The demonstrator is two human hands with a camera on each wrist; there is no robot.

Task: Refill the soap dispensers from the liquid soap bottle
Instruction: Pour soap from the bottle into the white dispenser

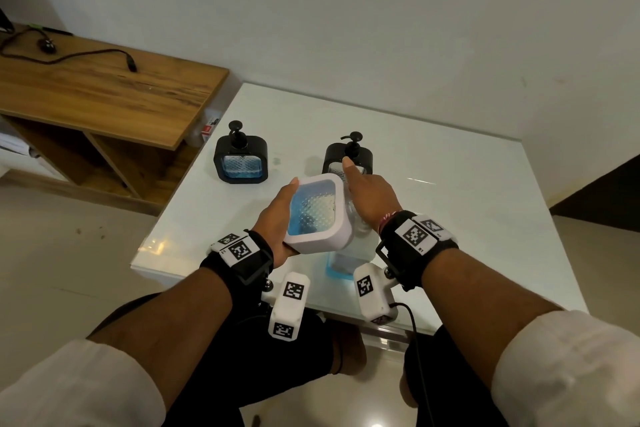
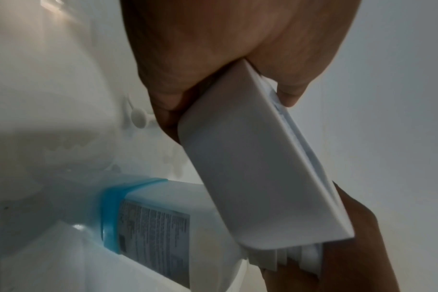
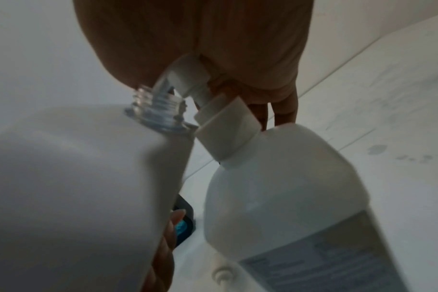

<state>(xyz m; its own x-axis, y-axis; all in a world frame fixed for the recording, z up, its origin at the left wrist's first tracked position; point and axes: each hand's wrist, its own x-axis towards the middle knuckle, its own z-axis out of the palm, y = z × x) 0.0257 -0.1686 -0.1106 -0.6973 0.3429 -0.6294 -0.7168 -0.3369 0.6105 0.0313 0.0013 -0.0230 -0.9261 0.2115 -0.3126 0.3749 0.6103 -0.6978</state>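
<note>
My left hand (image 1: 273, 215) grips a white square soap dispenser (image 1: 317, 215) that shows blue liquid and holds it tilted above the table. Its clear threaded neck (image 3: 158, 110) is uncapped. The liquid soap bottle (image 3: 275, 187) stands right beside it, with a label and a blue band of liquid at its base (image 2: 110, 213). My right hand (image 1: 370, 198) rests on the bottle's white pump head (image 3: 185, 79), index finger straight. The pump's spout points at the open neck. No flowing soap can be made out.
Two black dispensers with pumps stand farther back on the white table (image 1: 467, 204), one at the left (image 1: 241, 158), one behind my right hand (image 1: 348, 154). A loose white pump (image 2: 138, 118) lies on the table. A wooden shelf unit (image 1: 104, 97) stands to the left.
</note>
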